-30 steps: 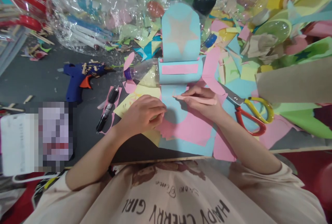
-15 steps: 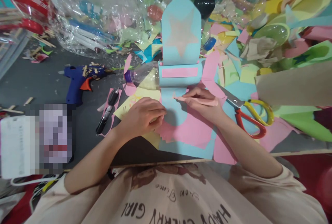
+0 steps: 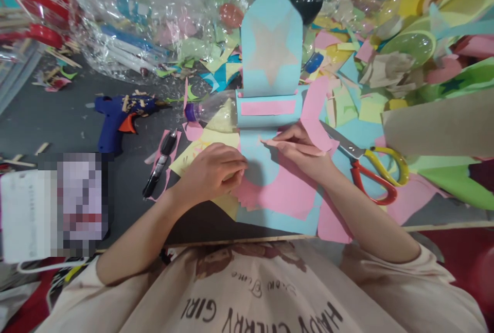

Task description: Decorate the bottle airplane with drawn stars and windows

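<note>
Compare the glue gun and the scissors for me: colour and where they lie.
Colour: the glue gun is blue with an orange trigger, while the scissors have one red handle, one yellow handle and metal blades.

Place: the glue gun lies on the dark tabletop, left of the left hand; the scissors lie over coloured paper, right of the right hand.

Shared: neither is held.

Lighting's decent, bright and fairly even tbh. Loads of glare off the plastic (image 3: 150, 3) around 11 o'clock, and a soft-edged shadow on the paper (image 3: 262, 169) between the left hand (image 3: 216, 171) and right hand (image 3: 303, 150). Slightly soft overall, wide-angle stretch at the edges, red blob (image 3: 459, 256) at 4 o'clock is blurry, patch (image 3: 83, 199) at 8 is pixelated.
</note>
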Action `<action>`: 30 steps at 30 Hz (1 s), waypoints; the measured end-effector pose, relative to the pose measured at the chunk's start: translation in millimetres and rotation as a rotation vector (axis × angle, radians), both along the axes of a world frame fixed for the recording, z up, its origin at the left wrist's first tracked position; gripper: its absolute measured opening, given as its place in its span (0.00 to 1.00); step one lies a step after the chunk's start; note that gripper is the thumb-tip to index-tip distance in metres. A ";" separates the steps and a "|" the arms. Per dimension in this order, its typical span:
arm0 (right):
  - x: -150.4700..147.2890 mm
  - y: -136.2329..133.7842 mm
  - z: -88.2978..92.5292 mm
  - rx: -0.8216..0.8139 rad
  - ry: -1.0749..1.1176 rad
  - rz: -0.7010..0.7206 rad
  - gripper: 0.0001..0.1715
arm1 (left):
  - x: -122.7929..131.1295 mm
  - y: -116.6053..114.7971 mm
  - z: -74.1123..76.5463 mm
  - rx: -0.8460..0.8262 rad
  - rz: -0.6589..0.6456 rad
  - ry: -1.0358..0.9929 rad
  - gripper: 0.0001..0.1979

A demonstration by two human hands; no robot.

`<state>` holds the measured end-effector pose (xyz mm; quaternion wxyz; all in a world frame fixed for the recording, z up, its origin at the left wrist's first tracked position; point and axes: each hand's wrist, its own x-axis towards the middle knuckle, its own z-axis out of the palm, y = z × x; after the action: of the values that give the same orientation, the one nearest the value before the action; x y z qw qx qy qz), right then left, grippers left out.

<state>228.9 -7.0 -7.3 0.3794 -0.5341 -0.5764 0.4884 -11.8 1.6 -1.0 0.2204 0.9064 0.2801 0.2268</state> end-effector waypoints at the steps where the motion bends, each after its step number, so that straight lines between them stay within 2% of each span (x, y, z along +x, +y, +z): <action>1: 0.1 0.2 0.2 -0.003 -0.009 0.005 0.09 | 0.1 0.0 -0.2 0.003 -0.002 -0.003 0.12; 15: 1.9 0.1 0.6 -0.003 -0.017 0.040 0.11 | -0.7 -0.9 0.4 -0.012 0.004 0.007 0.11; 22: 2.9 -1.5 1.4 0.066 -0.021 0.060 0.11 | -1.1 -0.6 0.9 -0.041 0.000 0.011 0.11; 27: 0.9 -2.0 1.9 0.009 -0.005 0.017 0.06 | -1.0 -0.6 0.5 -0.041 -0.004 0.012 0.12; 30: 0.0 -0.5 0.1 0.005 0.066 -0.067 0.07 | -0.1 -0.1 0.1 -0.021 -0.003 -0.015 0.11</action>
<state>228.8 -7.4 -7.2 0.4159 -0.5357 -0.5464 0.4914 -11.9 1.4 -0.9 0.2324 0.9027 0.2794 0.2303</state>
